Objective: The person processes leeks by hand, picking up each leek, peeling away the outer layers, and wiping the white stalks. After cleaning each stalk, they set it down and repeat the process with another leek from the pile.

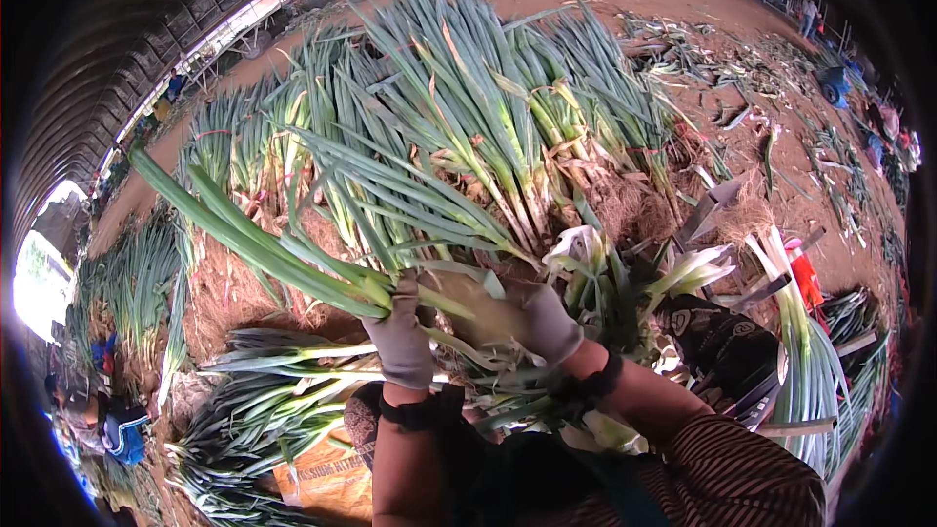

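My left hand (pixel 400 337), in a pale grey glove, is closed round a couple of thick green onions (pixel 278 259). Their long green leaves reach up and left, and the pale lower ends point right. Close by on the right is my right hand (pixel 549 324), gloved too, beside a brownish smear at the stalks' lower ends. Motion blurs its fingers, so its grip cannot be made out. Peeled-back leaves and pale stalk ends (pixel 586 254) lie just beyond the right hand.
Bundles of green onions (pixel 468 88) lie ahead in a broad heap on brown soil. More green onions (pixel 273 381) lie at my left over an orange printed sack (pixel 327 478). A rooted bunch (pixel 800 342) rests on a metal frame at right. Leaf scraps litter the far-right ground; people are farther off.
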